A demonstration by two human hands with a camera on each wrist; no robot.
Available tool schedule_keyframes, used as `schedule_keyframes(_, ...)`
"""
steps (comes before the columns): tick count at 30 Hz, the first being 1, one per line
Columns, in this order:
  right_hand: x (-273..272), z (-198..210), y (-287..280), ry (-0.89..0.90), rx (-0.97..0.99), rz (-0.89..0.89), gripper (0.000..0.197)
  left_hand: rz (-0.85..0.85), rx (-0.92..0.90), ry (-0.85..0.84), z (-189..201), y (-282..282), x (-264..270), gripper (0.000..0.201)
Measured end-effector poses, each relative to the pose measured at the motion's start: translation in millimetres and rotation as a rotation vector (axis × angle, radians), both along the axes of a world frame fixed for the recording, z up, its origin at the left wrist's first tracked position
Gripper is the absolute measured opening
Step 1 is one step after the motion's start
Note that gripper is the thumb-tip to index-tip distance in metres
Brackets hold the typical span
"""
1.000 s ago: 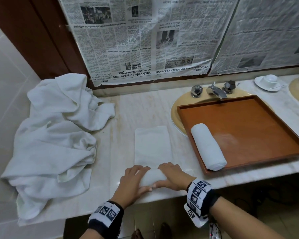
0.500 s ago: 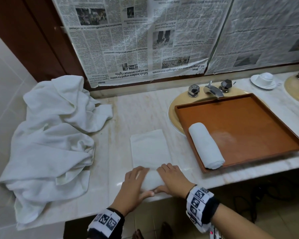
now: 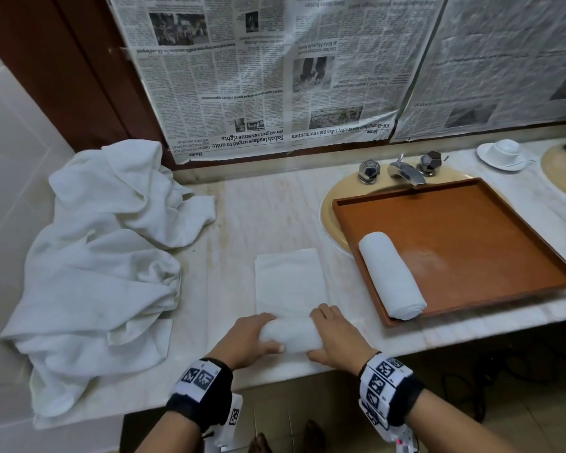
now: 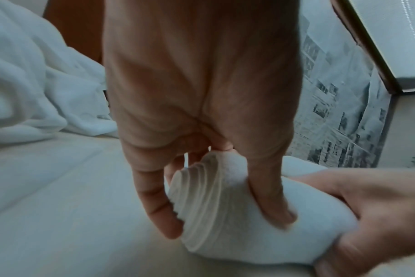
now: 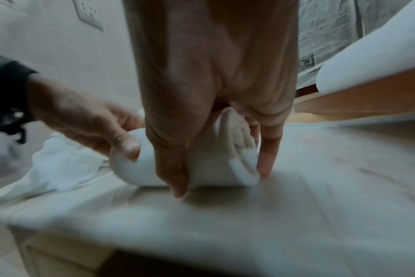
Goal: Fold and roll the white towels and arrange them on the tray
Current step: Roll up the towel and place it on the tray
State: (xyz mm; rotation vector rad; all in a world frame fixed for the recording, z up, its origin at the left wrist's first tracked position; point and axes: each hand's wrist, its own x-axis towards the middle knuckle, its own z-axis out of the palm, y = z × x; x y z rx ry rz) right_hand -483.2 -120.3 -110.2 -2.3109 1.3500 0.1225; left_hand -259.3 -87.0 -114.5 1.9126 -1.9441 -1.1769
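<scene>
Newspaper sheets (image 3: 275,70) cover the wall behind a pale marble desk (image 3: 275,207) with a sink (image 3: 327,217) let into it; at the near edge, roughly six o'clock in the head view, both hands work one towel.

Left hand (image 3: 247,338) curls over the left end of the half-rolled towel (image 3: 290,335), fingers on top and thumb at the near side; the left wrist view shows the thumb pressed into the cloth beside the spiral of layers at that end. Right hand (image 3: 335,338) grasps the right end the same way, fingers draped over and a fingertip at the end face. Neither hand is slack; each is wrapped round the roll.

Outward from the hands, the towel's flat folded tail (image 3: 288,279) lies toward twelve o'clock; the roll's long axis runs nine to three, so it should travel away from the person. I judge the cloth soft, light and springy; it dents under the thumb and would loosen if let go, so the ends are the place to hold, with even pressure to stop it coning.

At two o'clock a finished roll (image 3: 391,276) lies in the wooden tray (image 3: 504,308) along its left wall, its axis running about eleven to five; at nine o'clock sits a heap of loose towels (image 3: 95,256).
</scene>
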Motion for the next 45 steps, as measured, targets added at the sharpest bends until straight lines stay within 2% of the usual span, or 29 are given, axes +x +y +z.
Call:
schedule_keyframes(3,3,6,-13,-0.010,0.084,-0.005,0.062,0.031,-0.110,-0.008,-5,12,-5,0.076)
schedule_keyframes(5,3,7,-19,-0.013,0.140,-0.005,0.062,-0.005,-0.222,-0.019,-12,20,-10,0.076)
schedule_keyframes(7,2,9,-24,-0.022,0.182,-0.008,0.063,-0.024,-0.253,-0.060,-18,25,-14,0.076)
schedule_keyframes(12,-5,19,-21,-0.067,0.213,-0.032,0.066,0.026,-0.164,-0.141,-18,21,-17,0.066)
schedule_keyframes(16,-6,8,0,0.064,-0.095,0.069,0.068,0.032,0.014,-0.169,-11,10,-19,0.061)
schedule_keyframes(19,-8,-1,5,0.048,-0.088,0.096,0.064,0.036,0.076,-0.159,-9,7,-18,0.062)
schedule_keyframes(21,-7,-1,-1,0.041,-0.040,0.095,0.060,0.056,0.016,-0.142,-8,14,-19,0.071)
schedule_keyframes(25,0,7,-26,0.011,0.167,0.026,0.060,0.068,-0.262,-0.211,-10,31,-30,0.082)
schedule_keyframes(29,0,12,-39,0.024,0.266,0.025,0.066,0.063,-0.286,-0.187,-15,26,-30,0.080)
schedule_keyframes(31,-5,12,-33,-0.029,0.209,0.044,0.069,0.029,-0.189,-0.148,-12,12,-21,0.086)
schedule_keyframes(33,-9,8,-24,-0.050,0.037,0.118,0.074,-0.034,-0.061,-0.107,-11,-7,-8,0.093)
schedule_keyframes(35,-9,3,-20,-0.028,-0.119,0.195,0.078,-0.078,0.009,-0.020,-12,-23,3,0.080)
schedule_keyframes(37,-6,-1,-21,0.002,-0.161,0.194,0.079,-0.091,0.034,-0.005,-10,-29,7,0.068)
schedule_keyframes(38,-4,0,-23,0.005,-0.130,0.173,0.077,-0.087,0.038,-0.023,-9,-28,6,0.071)
schedule_keyframes(41,-2,1,-41,-0.081,0.143,0.078,0.070,-0.011,-0.027,-0.102,2,-14,-5,0.108)
schedule_keyframes(42,-2,3,-47,-0.124,0.228,0.062,0.068,0.005,-0.071,-0.120,3,-8,-9,0.109)
schedule_keyframes(45,-3,11,-58,-0.167,0.357,0.052,0.061,-0.030,-0.140,-0.171,0,4,-14,0.085)
